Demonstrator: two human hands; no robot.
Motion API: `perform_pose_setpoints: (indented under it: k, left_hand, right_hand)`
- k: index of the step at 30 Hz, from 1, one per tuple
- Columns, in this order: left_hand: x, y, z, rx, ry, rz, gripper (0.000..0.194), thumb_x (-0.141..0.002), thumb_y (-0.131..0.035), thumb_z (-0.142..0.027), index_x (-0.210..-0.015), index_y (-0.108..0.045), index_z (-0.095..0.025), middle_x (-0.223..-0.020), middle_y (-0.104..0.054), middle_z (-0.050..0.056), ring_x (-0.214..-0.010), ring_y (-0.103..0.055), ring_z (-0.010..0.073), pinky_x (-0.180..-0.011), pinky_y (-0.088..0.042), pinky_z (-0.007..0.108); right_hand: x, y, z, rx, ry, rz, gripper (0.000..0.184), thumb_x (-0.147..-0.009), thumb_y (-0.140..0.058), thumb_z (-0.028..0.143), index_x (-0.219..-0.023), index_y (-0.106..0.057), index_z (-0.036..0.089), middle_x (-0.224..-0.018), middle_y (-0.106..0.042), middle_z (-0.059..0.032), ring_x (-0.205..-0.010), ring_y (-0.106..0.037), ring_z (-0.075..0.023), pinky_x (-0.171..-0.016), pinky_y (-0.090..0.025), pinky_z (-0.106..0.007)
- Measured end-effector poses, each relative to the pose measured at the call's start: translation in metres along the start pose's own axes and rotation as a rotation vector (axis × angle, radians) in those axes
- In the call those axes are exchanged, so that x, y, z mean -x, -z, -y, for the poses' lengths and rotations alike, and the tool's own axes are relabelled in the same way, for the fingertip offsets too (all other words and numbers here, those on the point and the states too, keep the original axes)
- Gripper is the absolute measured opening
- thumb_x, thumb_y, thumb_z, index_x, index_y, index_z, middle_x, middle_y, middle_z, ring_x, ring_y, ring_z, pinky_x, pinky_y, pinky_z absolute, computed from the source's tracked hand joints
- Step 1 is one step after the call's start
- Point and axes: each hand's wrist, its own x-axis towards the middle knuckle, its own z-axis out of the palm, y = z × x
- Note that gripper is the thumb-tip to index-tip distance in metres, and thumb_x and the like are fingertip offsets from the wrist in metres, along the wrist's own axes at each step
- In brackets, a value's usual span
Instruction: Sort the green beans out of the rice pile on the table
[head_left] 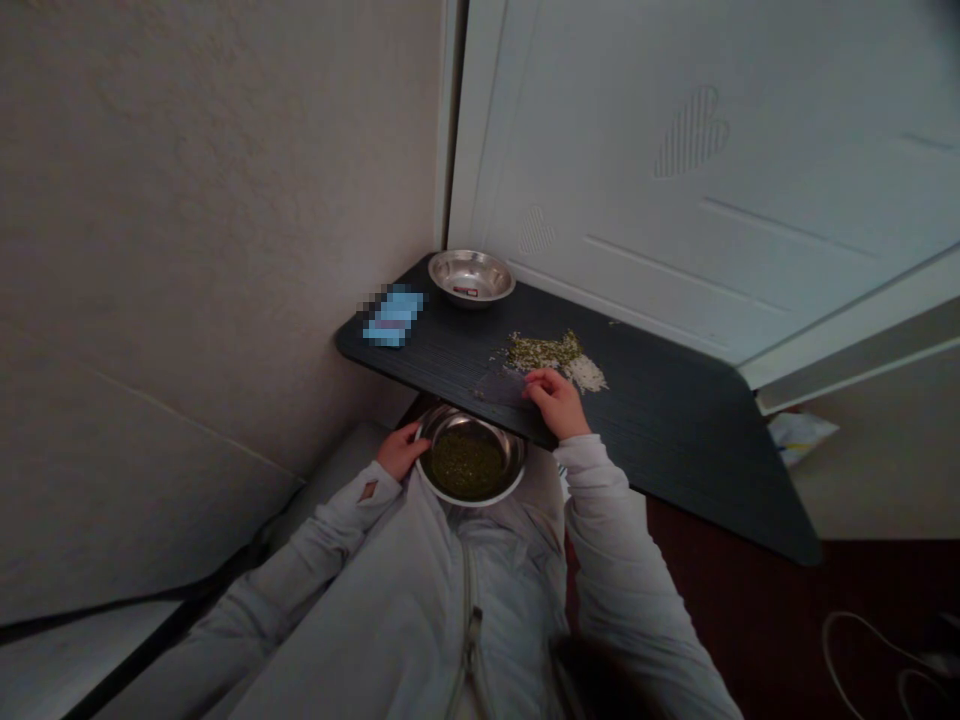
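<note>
The person's two hands are apart. The left hand [402, 452] is closed on the left rim of a stainless steel bowl [471, 499], which sits on the lap, its far edge just under the near edge of a dark, wood-grained surface [675, 440]. Inside this bowl lies a layer of small green grains [466, 465] with a few pale specks among them.

The right hand [556, 402] is over the surface near its front edge, thumb and fingers drawn together; a faint, clear-looking patch lies beside the fingertips, and I cannot tell whether they grip it. Just beyond the hand is a loose heap of mixed green and white grains [540, 350], with a patch of mostly white grains [589, 374] touching its right side and a few strays around it.

A second steel bowl [448, 275], bearing a small label [465, 291], stands at the far left corner, near a blurred blue item [394, 318]. Behind rises a white door [637, 210] with raised hearts.
</note>
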Motion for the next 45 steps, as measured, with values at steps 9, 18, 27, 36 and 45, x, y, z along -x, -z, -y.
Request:
perform_pose_setpoints:
  k: [9, 18, 27, 36, 45]
  left_hand:
    - [-0.0019, 0.0007, 0.0045, -0.013, -0.018, -0.001, 0.042, -0.053, -0.052, -0.028, -0.093, -0.057, -0.013, -0.077, -0.064, 0.001, -0.078, -0.055, 0.0192, -0.074, -0.04, 0.03]
    - [-0.0004, 0.0011, -0.0004, -0.069, -0.021, 0.0, 0.043, -0.054, -0.051, -0.028, -0.094, -0.057, -0.014, -0.078, -0.063, 0.0, -0.081, -0.053, 0.0191, -0.076, -0.039, 0.031]
    - [-0.0005, 0.0006, -0.0002, -0.049, -0.014, -0.007, 0.042, -0.053, -0.051, -0.028, -0.092, -0.058, -0.014, -0.079, -0.063, 0.0, -0.08, -0.054, 0.0187, -0.075, -0.04, 0.029]
    - [-0.0015, 0.0012, 0.0034, -0.052, -0.038, 0.006, 0.041, -0.055, -0.05, -0.028, -0.091, -0.058, -0.013, -0.081, -0.063, 0.001, -0.08, -0.054, 0.0186, -0.074, -0.04, 0.029]
    - [-0.0012, 0.0007, 0.001, -0.033, -0.026, 0.009, 0.041, -0.053, -0.051, -0.028, -0.091, -0.058, -0.012, -0.085, -0.063, 0.002, -0.082, -0.054, 0.0198, -0.076, -0.039, 0.03]
  right_hand:
    - [0.0012, -0.0005, 0.0014, 0.036, 0.006, -0.031, 0.015, -0.06, -0.044, 0.023, -0.072, -0.05, 0.018, -0.059, -0.054, 0.0027, -0.055, -0.047, -0.0101, -0.057, -0.036, -0.023]
    - [0.0006, -0.0004, 0.0016, 0.0, -0.002, -0.025, 0.013, -0.059, -0.044, 0.022, -0.071, -0.05, 0.018, -0.056, -0.053, 0.0032, -0.054, -0.047, -0.0098, -0.055, -0.036, -0.022]
    - [0.0012, -0.0001, 0.0016, -0.006, 0.002, 0.003, 0.013, -0.058, -0.044, 0.021, -0.069, -0.05, 0.019, -0.055, -0.052, 0.0041, -0.053, -0.046, -0.0093, -0.055, -0.035, -0.022]
    - [0.0004, 0.0002, 0.0001, -0.007, 0.019, 0.018, 0.012, -0.058, -0.044, 0.02, -0.069, -0.05, 0.018, -0.053, -0.051, 0.0049, -0.051, -0.044, -0.0087, -0.052, -0.034, -0.021]
    - [0.0052, 0.0009, 0.0094, 0.068, 0.002, 0.149, 0.01, -0.061, -0.044, 0.021, -0.069, -0.05, 0.018, -0.053, -0.054, 0.0046, -0.052, -0.048, -0.0089, -0.056, -0.035, -0.021]
